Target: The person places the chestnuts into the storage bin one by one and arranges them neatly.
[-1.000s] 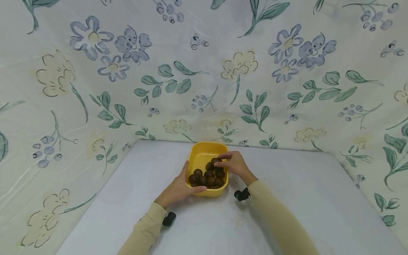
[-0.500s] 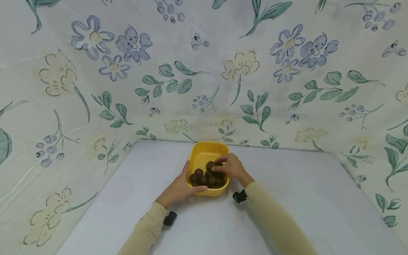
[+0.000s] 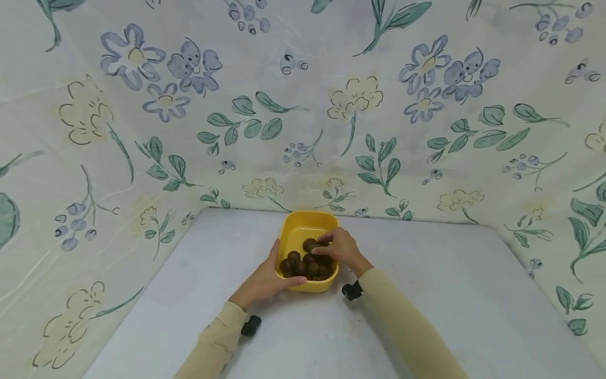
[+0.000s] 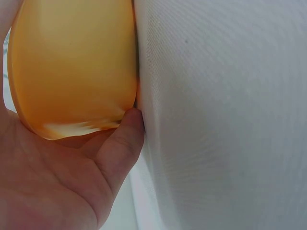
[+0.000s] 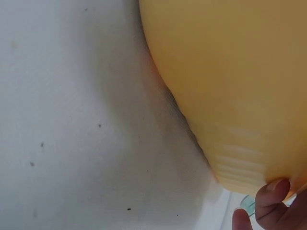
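Observation:
A yellow rectangular tub (image 3: 303, 221) with rounded corners stands on the table. Several round, dark brown balls (image 3: 300, 268) lie in its near half. My left hand (image 3: 265, 281) holds the tub's near left corner, fingers along the side and thumb across the front rim; the left wrist view shows the palm (image 4: 48, 182) against the corner. Over the tub's right rim reaches my right hand (image 3: 344, 248), thumb and fingertips pinching a brown ball (image 3: 309, 245) just above the others. The hand covers some balls behind it. In the right wrist view only fingertips (image 5: 272, 196) show, beyond the tub wall.
The white tabletop (image 3: 454, 284) spreads out around the tub, with small dark specks on its right part. A flower-patterned sheet (image 3: 303, 131) hangs close behind the tub. Black wrist cameras (image 3: 251, 326) sit below both wrists.
My right hand has moved slightly left and lower over the tub, and a brown ball has shifted left with its fingertips. The left hand and the tub stay in place.

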Demonstrator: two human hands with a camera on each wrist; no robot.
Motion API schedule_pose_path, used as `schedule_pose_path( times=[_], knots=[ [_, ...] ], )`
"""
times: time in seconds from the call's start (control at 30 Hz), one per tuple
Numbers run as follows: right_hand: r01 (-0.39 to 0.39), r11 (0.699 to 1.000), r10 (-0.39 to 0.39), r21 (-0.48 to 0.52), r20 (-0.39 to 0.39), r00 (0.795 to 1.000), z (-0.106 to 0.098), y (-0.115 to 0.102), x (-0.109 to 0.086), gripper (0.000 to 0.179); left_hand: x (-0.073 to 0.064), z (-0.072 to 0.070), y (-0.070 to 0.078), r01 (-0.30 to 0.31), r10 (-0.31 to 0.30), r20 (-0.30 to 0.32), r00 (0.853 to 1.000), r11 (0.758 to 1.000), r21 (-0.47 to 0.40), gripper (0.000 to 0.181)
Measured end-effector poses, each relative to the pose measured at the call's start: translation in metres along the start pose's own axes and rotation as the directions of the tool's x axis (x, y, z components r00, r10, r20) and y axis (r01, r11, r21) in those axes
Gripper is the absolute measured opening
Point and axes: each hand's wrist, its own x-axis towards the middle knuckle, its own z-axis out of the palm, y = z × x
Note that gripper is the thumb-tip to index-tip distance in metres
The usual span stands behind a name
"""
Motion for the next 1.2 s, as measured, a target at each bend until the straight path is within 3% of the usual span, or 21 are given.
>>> schedule_pose_path(
  times=[0.2, 1.2],
  knots=[
    [-0.031, 0.999, 0.031, -0.024, 0.003, 1.000, 0.0011, -0.0030, 0.0002, 0.036, 0.0015, -0.0002, -0.0005, -0.005, 0.005, -0.003, 1.000, 1.000, 0.008, 0.135],
    [-0.011, 0.975, 0.023, -0.223, 0.050, 0.998, 0.0022, -0.0068, 0.0011, 0.032, 0.0029, -0.0001, 0.0005, -0.002, 0.002, 0.000, 1.000, 1.000, 0.016, 0.136]
  ],
)
